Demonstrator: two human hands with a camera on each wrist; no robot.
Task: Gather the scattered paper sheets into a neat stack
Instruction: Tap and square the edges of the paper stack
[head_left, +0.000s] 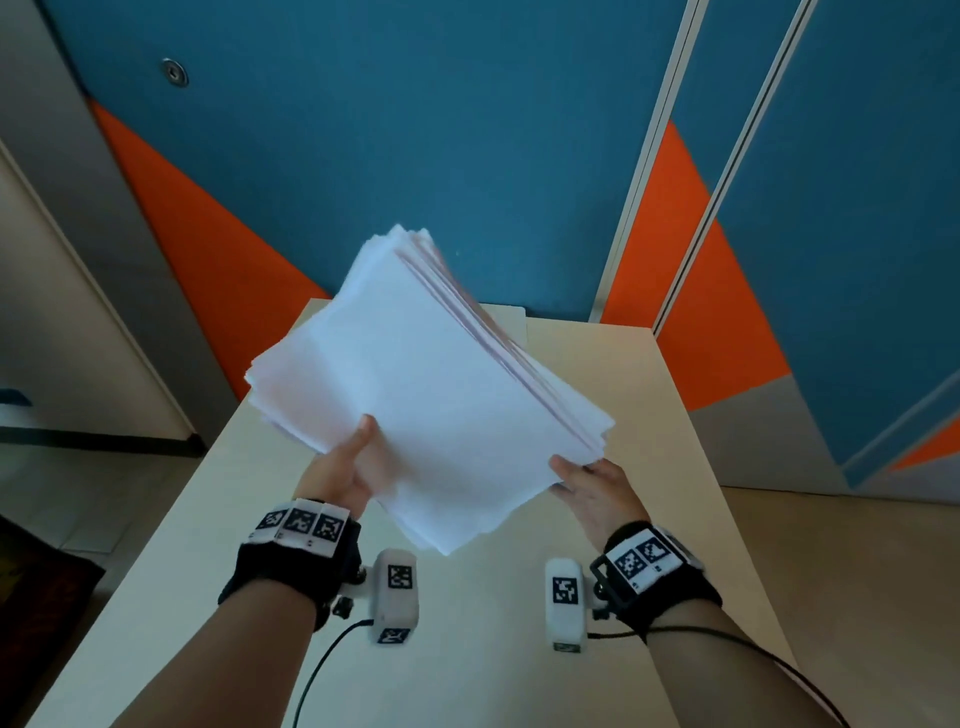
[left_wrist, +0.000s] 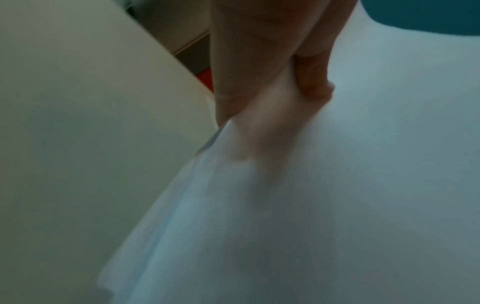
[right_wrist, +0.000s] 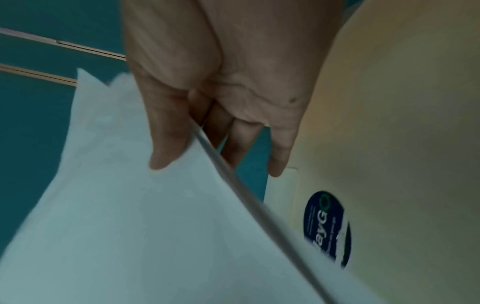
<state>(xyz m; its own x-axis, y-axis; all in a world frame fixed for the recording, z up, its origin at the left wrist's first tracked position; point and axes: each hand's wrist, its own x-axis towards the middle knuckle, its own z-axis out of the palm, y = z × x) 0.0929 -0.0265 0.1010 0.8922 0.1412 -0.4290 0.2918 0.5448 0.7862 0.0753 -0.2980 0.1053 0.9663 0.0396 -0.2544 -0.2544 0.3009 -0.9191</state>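
A thick bundle of white paper sheets (head_left: 415, 374) is held in the air above the cream table (head_left: 597, 374), tilted, with its edges slightly uneven. My left hand (head_left: 345, 467) grips its near left edge, thumb on top and fingers under. My right hand (head_left: 587, 480) pinches the near right corner. In the left wrist view the paper sheets (left_wrist: 337, 185) fill the right side under my left hand (left_wrist: 272, 86). In the right wrist view my right hand (right_wrist: 207, 127) has the thumb on top of the paper sheets (right_wrist: 130, 205) and the fingers below.
A round dark blue sticker (right_wrist: 328, 228) sits on the table's far part. Blue and orange cabinet doors (head_left: 415, 130) stand behind the table. Cables run from both wrist bands across the near table.
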